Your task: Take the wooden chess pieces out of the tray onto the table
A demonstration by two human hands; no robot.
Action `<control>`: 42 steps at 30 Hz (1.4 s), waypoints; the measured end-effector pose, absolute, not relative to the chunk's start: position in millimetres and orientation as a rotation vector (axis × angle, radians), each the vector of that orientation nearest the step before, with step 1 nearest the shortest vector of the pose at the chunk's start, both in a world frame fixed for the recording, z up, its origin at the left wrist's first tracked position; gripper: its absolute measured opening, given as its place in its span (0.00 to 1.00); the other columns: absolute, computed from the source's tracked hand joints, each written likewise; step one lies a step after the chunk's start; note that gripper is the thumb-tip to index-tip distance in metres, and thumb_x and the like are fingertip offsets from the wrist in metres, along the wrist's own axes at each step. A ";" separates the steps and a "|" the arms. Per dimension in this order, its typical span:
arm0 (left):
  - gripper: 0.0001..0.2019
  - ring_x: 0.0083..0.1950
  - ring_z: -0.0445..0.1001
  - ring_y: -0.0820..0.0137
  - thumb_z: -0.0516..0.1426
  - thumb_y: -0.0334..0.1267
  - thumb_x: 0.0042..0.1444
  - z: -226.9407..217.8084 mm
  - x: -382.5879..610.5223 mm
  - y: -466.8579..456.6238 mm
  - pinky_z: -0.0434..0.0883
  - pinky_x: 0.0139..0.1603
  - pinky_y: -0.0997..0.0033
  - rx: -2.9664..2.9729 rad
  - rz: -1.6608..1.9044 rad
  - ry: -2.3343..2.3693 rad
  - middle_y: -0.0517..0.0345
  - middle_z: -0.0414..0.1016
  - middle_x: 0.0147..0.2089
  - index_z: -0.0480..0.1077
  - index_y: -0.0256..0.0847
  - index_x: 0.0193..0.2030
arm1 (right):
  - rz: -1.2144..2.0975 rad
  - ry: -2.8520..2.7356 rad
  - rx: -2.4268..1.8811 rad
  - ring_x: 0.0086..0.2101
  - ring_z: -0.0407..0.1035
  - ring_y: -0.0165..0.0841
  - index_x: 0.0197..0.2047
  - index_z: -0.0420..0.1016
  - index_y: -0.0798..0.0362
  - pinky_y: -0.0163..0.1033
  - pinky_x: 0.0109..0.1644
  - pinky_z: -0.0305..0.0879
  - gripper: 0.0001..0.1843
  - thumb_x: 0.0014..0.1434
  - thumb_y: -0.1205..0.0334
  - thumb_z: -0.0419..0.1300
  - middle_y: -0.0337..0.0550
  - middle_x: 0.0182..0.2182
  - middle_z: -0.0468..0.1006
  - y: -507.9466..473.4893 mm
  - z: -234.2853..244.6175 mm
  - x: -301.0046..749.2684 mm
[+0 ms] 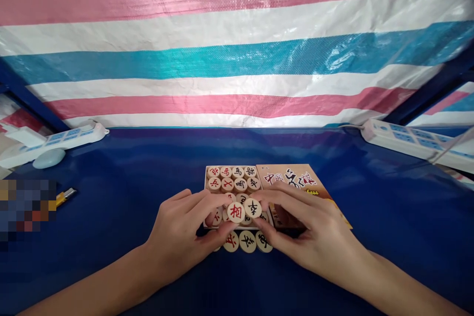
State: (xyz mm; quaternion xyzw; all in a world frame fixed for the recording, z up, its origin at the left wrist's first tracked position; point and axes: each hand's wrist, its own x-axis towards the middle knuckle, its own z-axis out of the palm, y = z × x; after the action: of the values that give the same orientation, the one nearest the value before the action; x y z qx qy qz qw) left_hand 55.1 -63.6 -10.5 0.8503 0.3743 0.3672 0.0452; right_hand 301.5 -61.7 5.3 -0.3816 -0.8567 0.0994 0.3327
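Between the thumb and fingers of my left hand (181, 224) is a round wooden Chinese chess piece with a red character (236, 212). My right hand (314, 227) pinches a matching piece with a black character (253, 208), side by side with the red one. Both are held over the front part of an open box (206, 177) filled with rows of red and black pieces, partly hidden by my hands. In front of the box, several more pieces (247, 241) lie in a row on the blue table. The printed box lid (296, 177) sits against the box's right side, under my right fingers.
White power strips stand at the back left (81, 134) and back right (407, 136). Near the left one lies a pale rounded object (49, 158). A yellow cutter (65, 197) is at the left, beside a blurred patch. Striped plastic sheeting (222, 64) hangs behind the table.
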 end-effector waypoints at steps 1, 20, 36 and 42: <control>0.14 0.26 0.69 0.79 0.64 0.37 0.60 -10.5 55.0 -63.2 0.61 0.32 0.71 2.600 1.122 1.133 0.69 0.72 0.29 0.70 0.43 0.52 | 0.253 -2.233 -0.992 0.46 0.74 0.31 0.54 0.71 0.46 0.35 0.49 0.71 0.16 0.63 0.65 0.61 0.40 0.46 0.79 -61.7 5.2 301.2; 0.10 0.22 0.58 0.81 0.63 0.35 0.59 -8.5 50.5 -57.4 0.65 0.31 0.78 2.526 1.258 1.132 0.69 0.69 0.27 0.74 0.41 0.48 | 0.075 -2.247 -0.893 0.46 0.75 0.32 0.53 0.73 0.50 0.35 0.49 0.71 0.16 0.62 0.62 0.64 0.41 0.46 0.79 -54.9 4.7 295.4; 0.13 0.25 0.63 0.80 0.65 0.35 0.58 -11.5 49.1 -56.7 0.62 0.30 0.76 2.587 1.239 1.014 0.67 0.72 0.30 0.73 0.40 0.49 | 0.100 -2.198 -0.843 0.46 0.75 0.28 0.54 0.74 0.51 0.33 0.52 0.70 0.19 0.60 0.66 0.66 0.41 0.46 0.79 -60.7 -0.8 300.4; 0.12 0.26 0.64 0.80 0.64 0.34 0.59 -10.8 48.8 -55.1 0.63 0.30 0.76 2.539 1.251 1.014 0.66 0.72 0.31 0.73 0.41 0.49 | 0.082 -2.227 -0.851 0.47 0.74 0.29 0.56 0.72 0.49 0.35 0.54 0.69 0.20 0.61 0.65 0.65 0.40 0.46 0.79 -60.3 -5.2 301.8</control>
State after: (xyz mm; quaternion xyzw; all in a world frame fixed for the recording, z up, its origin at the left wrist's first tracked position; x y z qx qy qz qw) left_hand 48.8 -55.1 -10.8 0.8426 0.3365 0.4151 0.0673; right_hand 301.8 -60.3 -5.2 -0.3314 -0.8678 0.0321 0.3690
